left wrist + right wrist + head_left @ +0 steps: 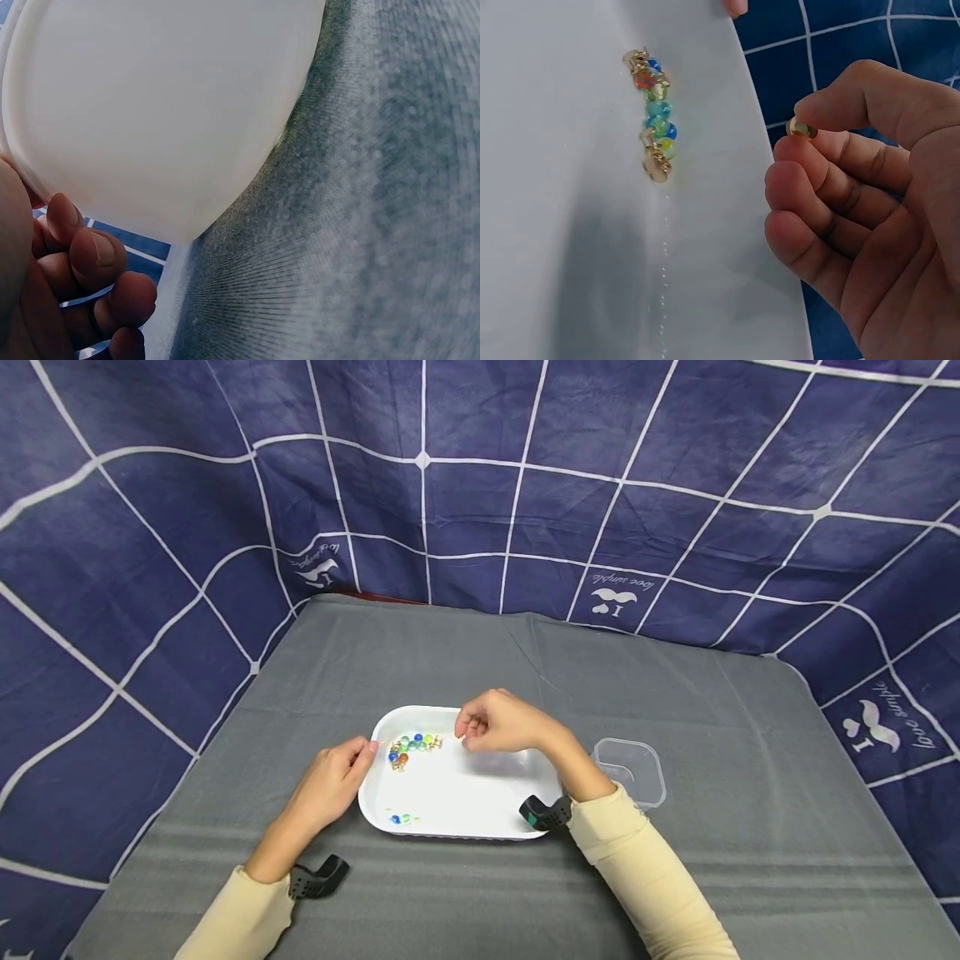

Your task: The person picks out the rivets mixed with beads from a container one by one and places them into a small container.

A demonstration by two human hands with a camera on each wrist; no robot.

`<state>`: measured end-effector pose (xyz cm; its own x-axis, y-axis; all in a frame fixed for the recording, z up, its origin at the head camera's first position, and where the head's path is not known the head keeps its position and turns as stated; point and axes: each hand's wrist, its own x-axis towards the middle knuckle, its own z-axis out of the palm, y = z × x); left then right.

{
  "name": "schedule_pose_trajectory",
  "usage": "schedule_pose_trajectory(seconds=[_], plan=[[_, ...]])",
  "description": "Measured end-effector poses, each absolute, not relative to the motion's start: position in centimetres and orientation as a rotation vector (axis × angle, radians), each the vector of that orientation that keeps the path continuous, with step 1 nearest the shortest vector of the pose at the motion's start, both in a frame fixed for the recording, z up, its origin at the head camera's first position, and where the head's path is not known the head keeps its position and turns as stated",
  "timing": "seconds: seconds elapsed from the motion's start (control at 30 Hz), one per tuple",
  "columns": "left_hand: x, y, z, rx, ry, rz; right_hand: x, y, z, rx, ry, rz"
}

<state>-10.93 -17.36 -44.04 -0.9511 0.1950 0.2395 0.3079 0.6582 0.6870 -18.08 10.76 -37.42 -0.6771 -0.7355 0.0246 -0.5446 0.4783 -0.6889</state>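
right sleeve [652,877]: nearest the camera, at 5 o'clock, its arm reaching over the tray [450,793]
right hand [510,722]: over the tray's 1 o'clock side, thumb and forefinger pinching a bead [802,129], the other fingers curled in beneath
bead: small, shiny, gold-toned, held up between the tips and apart from the tray
left hand [330,781]: at the tray's 9 o'clock rim, thumb over the edge and fingers bent below it, gripping
tray: white, on the grey cloth [420,652]
pile [412,745]: marbles and gold bits at the tray's 10 o'clock, apart from the bead
strays [396,819]: a few marbles at 7 o'clock
box [641,768]: clear, at 3 o'clock near the tray, partly behind the right arm
bead hold: so small and slick a piece will probably skid if squeezed hard; light, even pressure seems best
tray hold: a steady left grip ought to prevent rolling; tipping would likely scatter the strays first
strap [543,812]: dark, over the tray's 4 o'clock corner; a slightly raised wrist should save the rim from a knock
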Motion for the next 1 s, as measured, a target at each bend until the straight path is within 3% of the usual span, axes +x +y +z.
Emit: schedule_pose_trajectory(seconds=[1.0], plan=[[-10.9, -17.4, -43.9, -0.38, -2.753, -1.209, -16.0, 16.5, -36.0, -0.912, 2.548, -1.168]])
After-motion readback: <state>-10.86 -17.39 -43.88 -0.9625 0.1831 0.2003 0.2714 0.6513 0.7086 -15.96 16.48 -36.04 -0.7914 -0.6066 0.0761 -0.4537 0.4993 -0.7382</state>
